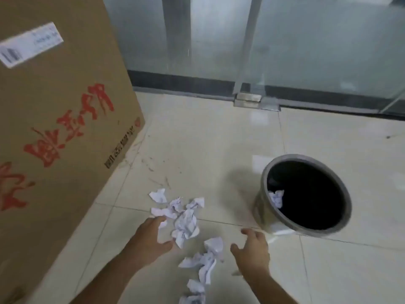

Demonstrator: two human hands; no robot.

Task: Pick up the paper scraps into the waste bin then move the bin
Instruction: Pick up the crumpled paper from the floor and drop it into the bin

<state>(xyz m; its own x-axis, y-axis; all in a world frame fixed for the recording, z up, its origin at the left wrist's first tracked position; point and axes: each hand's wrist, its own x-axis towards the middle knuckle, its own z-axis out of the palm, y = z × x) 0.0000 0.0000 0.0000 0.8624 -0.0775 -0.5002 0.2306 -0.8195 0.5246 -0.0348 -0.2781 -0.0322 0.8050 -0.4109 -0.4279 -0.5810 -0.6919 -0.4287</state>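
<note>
White paper scraps (185, 224), grey-rimmed black waste bin (306, 232), brown red-lettered cardboard box (61, 119).

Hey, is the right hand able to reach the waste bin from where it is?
Probably yes. The right hand hovers open beside the waste bin, with only bare floor between; the paper scraps lie to its left.

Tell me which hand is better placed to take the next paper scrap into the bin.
The left hand, probably: its fingers already touch the upper pile of scraps. The right hand is open beside the lower scraps, though nearer the waste bin.
</note>
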